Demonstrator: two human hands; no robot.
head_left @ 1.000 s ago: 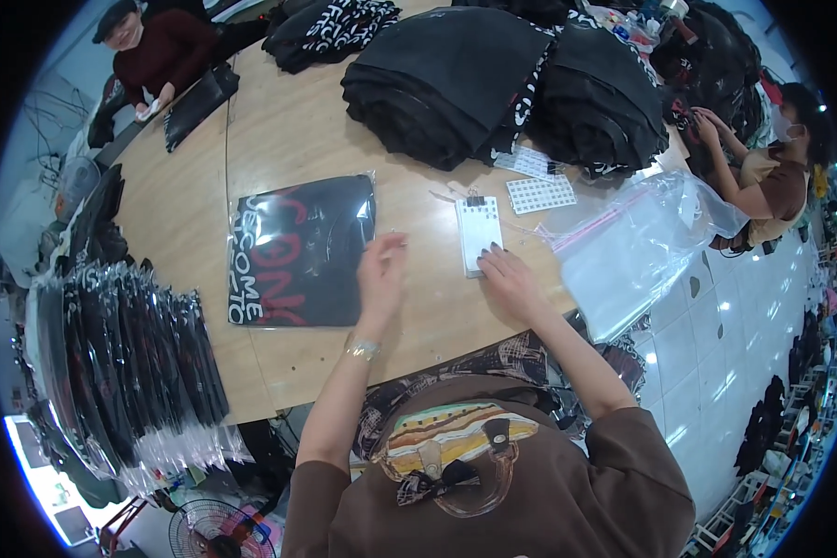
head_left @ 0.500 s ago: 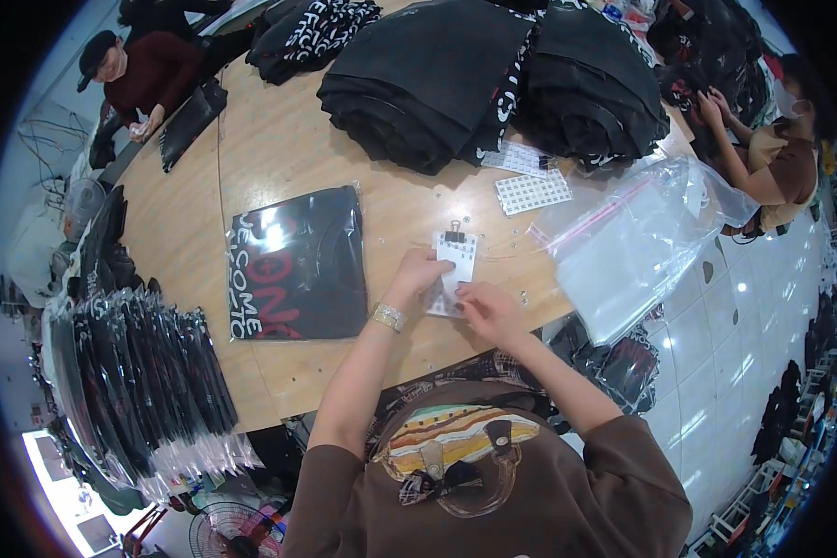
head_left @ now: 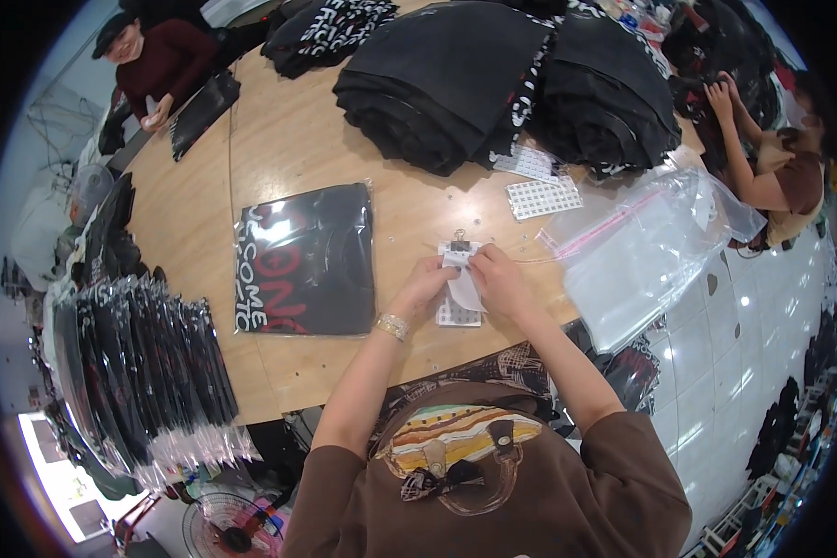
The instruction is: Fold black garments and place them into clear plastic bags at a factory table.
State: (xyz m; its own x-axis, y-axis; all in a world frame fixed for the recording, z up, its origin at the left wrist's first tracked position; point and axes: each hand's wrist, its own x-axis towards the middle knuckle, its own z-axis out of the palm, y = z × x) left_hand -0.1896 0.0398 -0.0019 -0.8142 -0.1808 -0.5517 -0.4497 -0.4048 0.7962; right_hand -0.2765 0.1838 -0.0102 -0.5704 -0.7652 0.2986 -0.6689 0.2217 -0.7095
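On the table in front of me lies a small stack of white label sheets [head_left: 459, 316] with rows of small marks. A black binder clip [head_left: 459, 245] grips its far end. My left hand [head_left: 423, 284] is closed at the left side of the stack, thumb and fingers on the paper. My right hand [head_left: 498, 279] pinches the top sheet [head_left: 467, 292] near the clip, and that sheet is lifted and curled above the rest. Left of my hands lies a folded black garment [head_left: 330, 265] with red and white lettering, flat in a clear bag.
Black fabric piles [head_left: 437, 88] stand at the far side. Loose label sheets [head_left: 544, 197] and clear plastic bags [head_left: 632, 265] lie to the right. Bagged garments [head_left: 149, 372] are stacked at the left edge. Two other people work beyond the table, far left and far right.
My right hand has moved up toward the clip, and the top sheet is now bent up off the stack. My left hand stays beside the sheets. The whole view has shifted slightly.
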